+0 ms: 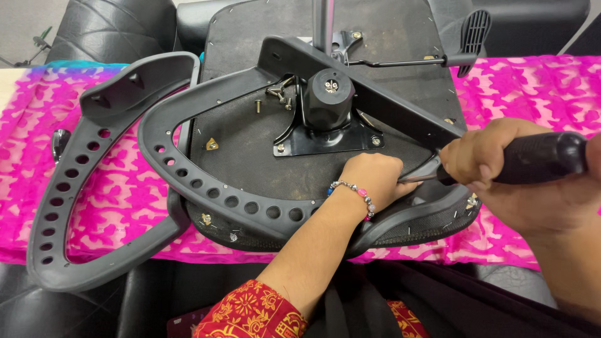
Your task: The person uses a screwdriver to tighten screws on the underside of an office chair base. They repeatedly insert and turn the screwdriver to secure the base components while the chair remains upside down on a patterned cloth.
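Black plastic everywhere: an upturned office chair seat lies on a pink patterned cloth, its metal mounting plate already sitting on bolts, one armrest frame lying across the seat, a second armrest frame loose at the left, a few loose screws waiting. Right hand is wrapped tight round a black-handled screwdriver, its tip low beside the left hand, whose fingers curl down, pinching at the fastener there, hidden from view.

pink cloth — upturned chair seat, loose armrest
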